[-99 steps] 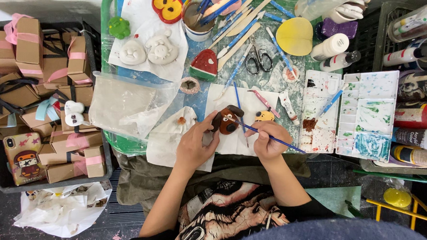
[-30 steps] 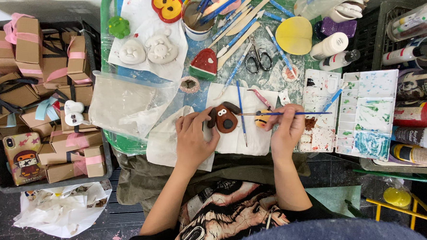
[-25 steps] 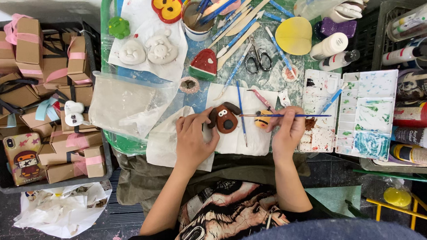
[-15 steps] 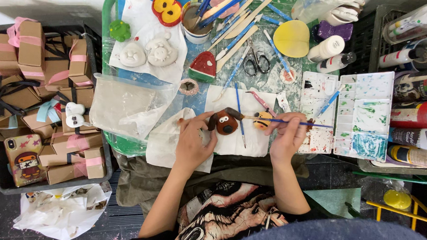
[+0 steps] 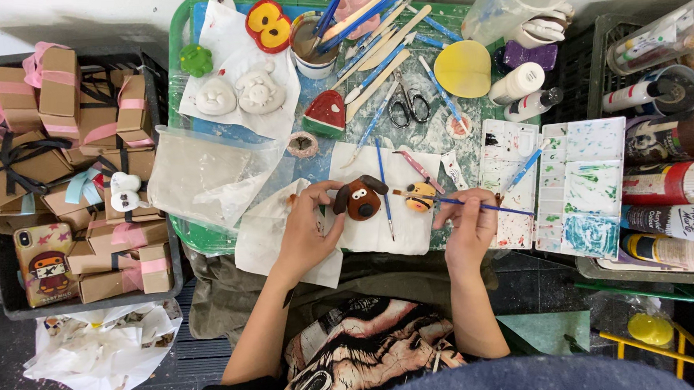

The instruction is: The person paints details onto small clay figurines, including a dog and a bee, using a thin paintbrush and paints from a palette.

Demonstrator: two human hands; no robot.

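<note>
The left hand (image 5: 306, 236) grips the brown dog figurine (image 5: 360, 199), tilting it clear of the white paper (image 5: 411, 239). At 3 o'clock, the right hand (image 5: 467, 227) pinches a blue paintbrush (image 5: 472, 204) (tip toward the figurine); the paint palette (image 5: 584, 185) lies beyond, within reach.

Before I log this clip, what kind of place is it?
Most likely a small craft or hobby painting workspace. The left hand holds a brown dog figurine while the right hand holds a brush. Around them sit a paint palette and ribbon-tied cardboard gift boxes.
</note>
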